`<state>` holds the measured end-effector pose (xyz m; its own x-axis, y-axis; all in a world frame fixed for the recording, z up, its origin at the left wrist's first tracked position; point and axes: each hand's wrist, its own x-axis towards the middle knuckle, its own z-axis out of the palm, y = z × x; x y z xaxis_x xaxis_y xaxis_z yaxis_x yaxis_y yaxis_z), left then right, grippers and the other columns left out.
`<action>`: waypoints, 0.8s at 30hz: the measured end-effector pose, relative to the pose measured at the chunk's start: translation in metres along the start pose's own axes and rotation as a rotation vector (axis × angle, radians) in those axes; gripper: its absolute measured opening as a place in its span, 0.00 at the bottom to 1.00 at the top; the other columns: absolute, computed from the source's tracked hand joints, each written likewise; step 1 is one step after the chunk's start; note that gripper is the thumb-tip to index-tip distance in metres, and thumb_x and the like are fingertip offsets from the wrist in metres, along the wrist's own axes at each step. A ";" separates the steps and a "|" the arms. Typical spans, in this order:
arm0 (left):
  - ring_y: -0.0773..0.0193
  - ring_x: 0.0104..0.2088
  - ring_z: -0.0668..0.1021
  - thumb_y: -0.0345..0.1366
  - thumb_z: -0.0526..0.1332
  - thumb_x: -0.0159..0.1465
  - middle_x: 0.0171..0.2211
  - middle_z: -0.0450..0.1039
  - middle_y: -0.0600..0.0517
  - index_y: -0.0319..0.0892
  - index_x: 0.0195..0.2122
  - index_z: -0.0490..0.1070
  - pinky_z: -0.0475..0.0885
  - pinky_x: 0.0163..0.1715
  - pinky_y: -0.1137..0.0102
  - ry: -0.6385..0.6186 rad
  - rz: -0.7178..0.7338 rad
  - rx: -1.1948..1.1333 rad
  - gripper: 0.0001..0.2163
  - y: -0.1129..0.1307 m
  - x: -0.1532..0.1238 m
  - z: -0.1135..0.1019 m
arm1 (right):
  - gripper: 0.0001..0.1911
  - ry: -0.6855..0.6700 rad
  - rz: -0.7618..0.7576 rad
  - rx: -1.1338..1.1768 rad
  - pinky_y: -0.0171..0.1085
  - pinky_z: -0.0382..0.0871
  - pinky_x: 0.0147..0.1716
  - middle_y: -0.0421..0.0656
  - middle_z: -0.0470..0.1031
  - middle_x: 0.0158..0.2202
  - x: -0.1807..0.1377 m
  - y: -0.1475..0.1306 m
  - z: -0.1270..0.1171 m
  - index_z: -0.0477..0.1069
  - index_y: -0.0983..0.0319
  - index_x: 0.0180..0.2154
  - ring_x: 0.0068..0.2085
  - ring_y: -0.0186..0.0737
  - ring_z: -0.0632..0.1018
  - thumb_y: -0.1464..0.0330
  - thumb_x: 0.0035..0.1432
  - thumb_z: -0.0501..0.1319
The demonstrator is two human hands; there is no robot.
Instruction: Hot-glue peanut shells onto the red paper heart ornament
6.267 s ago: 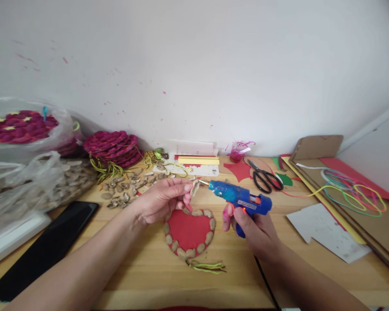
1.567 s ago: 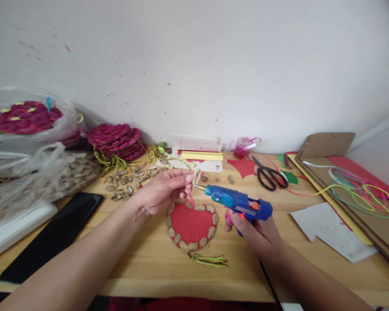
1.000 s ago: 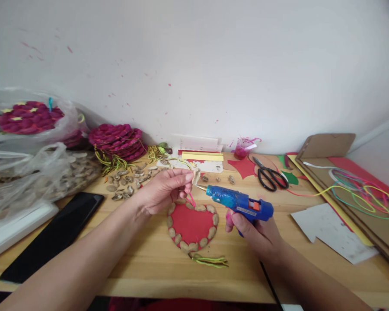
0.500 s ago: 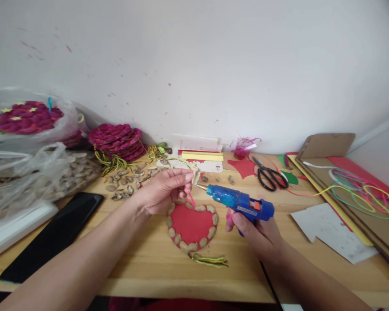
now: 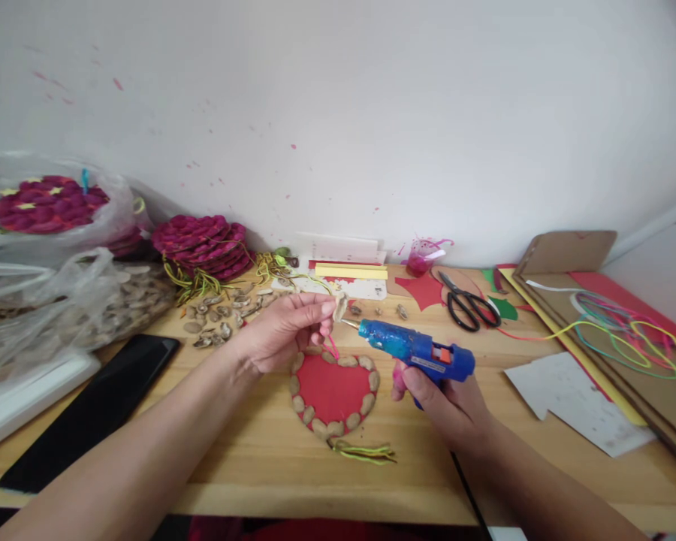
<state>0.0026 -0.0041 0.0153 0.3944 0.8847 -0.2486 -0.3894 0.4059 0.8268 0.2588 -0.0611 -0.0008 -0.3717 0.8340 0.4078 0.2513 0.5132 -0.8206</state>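
Observation:
My left hand [image 5: 285,330] pinches a pale peanut shell [image 5: 340,306] above the table. My right hand [image 5: 439,402] grips a blue hot glue gun [image 5: 417,349], whose metal nozzle touches the shell. Below them a red paper heart [image 5: 331,389] lies flat on the wooden table [image 5: 248,458], ringed with glued peanut shells. A pink loop sticks up at the heart's top notch, and green and yellow strings [image 5: 363,451] trail from its lower tip.
Loose shells [image 5: 222,312] lie behind my left hand, with plastic bags [image 5: 61,300] and magenta woven pieces [image 5: 200,244] at the left. A black phone [image 5: 95,409] lies at front left. Scissors [image 5: 470,304], coloured paper, cardboard [image 5: 614,361] and neon cords [image 5: 631,330] are at the right.
Hardly anything has moved in the last second: the glue gun's nozzle stays against the shell, with the gun shifted only slightly. The camera view has dropped a little since the earliest frame.

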 end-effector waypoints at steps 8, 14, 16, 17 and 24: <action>0.74 0.21 0.73 0.42 0.82 0.44 0.21 0.73 0.54 0.36 0.28 0.78 0.69 0.23 0.80 0.032 0.066 0.068 0.19 0.003 0.001 0.000 | 0.21 0.061 0.151 -0.044 0.36 0.69 0.26 0.43 0.76 0.24 0.003 0.002 -0.001 0.73 0.61 0.28 0.26 0.38 0.77 0.57 0.71 0.57; 0.67 0.28 0.78 0.44 0.76 0.56 0.29 0.81 0.50 0.40 0.37 0.82 0.73 0.29 0.75 0.003 0.200 0.594 0.14 -0.005 -0.009 0.003 | 0.26 0.150 0.490 0.138 0.34 0.65 0.19 0.43 0.78 0.29 0.012 0.011 0.001 0.72 0.61 0.32 0.25 0.38 0.80 0.45 0.67 0.58; 0.66 0.31 0.79 0.40 0.71 0.62 0.33 0.82 0.49 0.41 0.38 0.82 0.72 0.31 0.74 -0.032 0.328 0.904 0.08 -0.010 -0.013 0.007 | 0.26 0.124 0.526 0.129 0.33 0.66 0.19 0.43 0.79 0.30 0.013 0.014 0.002 0.72 0.62 0.33 0.26 0.38 0.81 0.46 0.67 0.58; 0.66 0.32 0.79 0.38 0.69 0.64 0.34 0.82 0.49 0.42 0.38 0.82 0.71 0.31 0.74 -0.059 0.400 1.049 0.06 -0.013 -0.015 0.009 | 0.24 0.106 0.529 0.101 0.34 0.67 0.20 0.43 0.79 0.29 0.014 0.015 0.001 0.72 0.62 0.32 0.26 0.38 0.81 0.47 0.67 0.59; 0.63 0.34 0.79 0.33 0.62 0.68 0.35 0.81 0.49 0.43 0.39 0.81 0.69 0.36 0.71 -0.116 0.575 1.534 0.07 -0.025 -0.024 0.023 | 0.08 0.026 0.518 0.014 0.38 0.72 0.29 0.41 0.79 0.27 0.014 0.018 0.003 0.71 0.60 0.35 0.28 0.39 0.80 0.64 0.65 0.62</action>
<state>0.0219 -0.0404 0.0122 0.5826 0.7802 0.2278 0.6136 -0.6060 0.5062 0.2549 -0.0406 -0.0112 -0.1793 0.9828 -0.0435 0.3840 0.0292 -0.9229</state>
